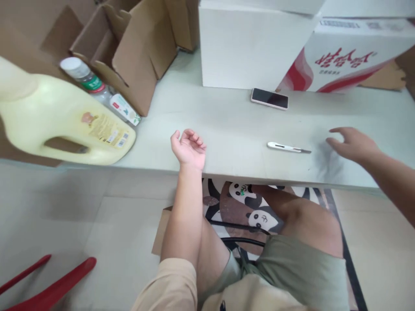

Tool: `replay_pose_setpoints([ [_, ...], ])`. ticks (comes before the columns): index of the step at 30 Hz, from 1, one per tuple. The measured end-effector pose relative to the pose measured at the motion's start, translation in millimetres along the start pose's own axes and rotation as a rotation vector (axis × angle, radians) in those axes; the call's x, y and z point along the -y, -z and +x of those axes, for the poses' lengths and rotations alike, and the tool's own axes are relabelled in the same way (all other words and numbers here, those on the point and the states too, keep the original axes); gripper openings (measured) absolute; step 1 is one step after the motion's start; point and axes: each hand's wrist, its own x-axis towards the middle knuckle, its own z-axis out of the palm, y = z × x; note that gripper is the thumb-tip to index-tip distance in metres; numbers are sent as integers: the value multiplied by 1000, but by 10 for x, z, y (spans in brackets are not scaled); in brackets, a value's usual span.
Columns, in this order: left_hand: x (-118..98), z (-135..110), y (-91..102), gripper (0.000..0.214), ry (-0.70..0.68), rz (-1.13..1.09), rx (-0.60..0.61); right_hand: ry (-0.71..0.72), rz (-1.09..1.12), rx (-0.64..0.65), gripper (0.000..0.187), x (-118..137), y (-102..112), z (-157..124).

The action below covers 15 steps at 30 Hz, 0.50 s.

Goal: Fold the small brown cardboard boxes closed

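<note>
Craft knife [285,147] is laid on the tabletop, right of centre, near the front edge. Table [227,121] is backed by a plain white carton [246,47], a red-printed carton [343,62] and an opened brown cardboard box [139,52]. Yellow jug [73,114] is set at left, close to the edge; it could be tipped if bumped by the left forearm. Capped clear bottle [93,83] is tucked behind it. Left hand [190,151] is turned palm up, fingers loosely curled, nothing gripped; contact with the table can't be told. Right hand [353,144] is held above the table, thumb and index parted, no object seen in it. Smartphone [269,99] is placed before the cartons; its screen could be scratched by a careless blade sweep. Main risk: the knife's dark blade end is pointed toward the right hand, so fingers could be nicked if lowered blade-side first. Blade lock can't be made out.
</note>
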Motion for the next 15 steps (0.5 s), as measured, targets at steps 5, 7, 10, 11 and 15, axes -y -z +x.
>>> replay_pose_setpoints([
  [5, -190, -5, 62, 46, -5, -99, 30, 338, 167, 137, 44, 717, -13, -209],
  [7, -257, -18, 94, 46, -8, -127, 41, 397, 157, 138, 31, 902, -72, -274],
  [10, -352, -46, 158, 47, -1, -142, 37, 363, 108, 109, 10, 1076, -109, -317],
  [11, -384, -55, 183, 47, 0, -145, 29, 345, 96, 97, 6, 1127, -100, -317],
  [15, -504, -70, 274, 46, -32, -193, 23, 395, 118, 59, 11, 1505, 72, -248],
])
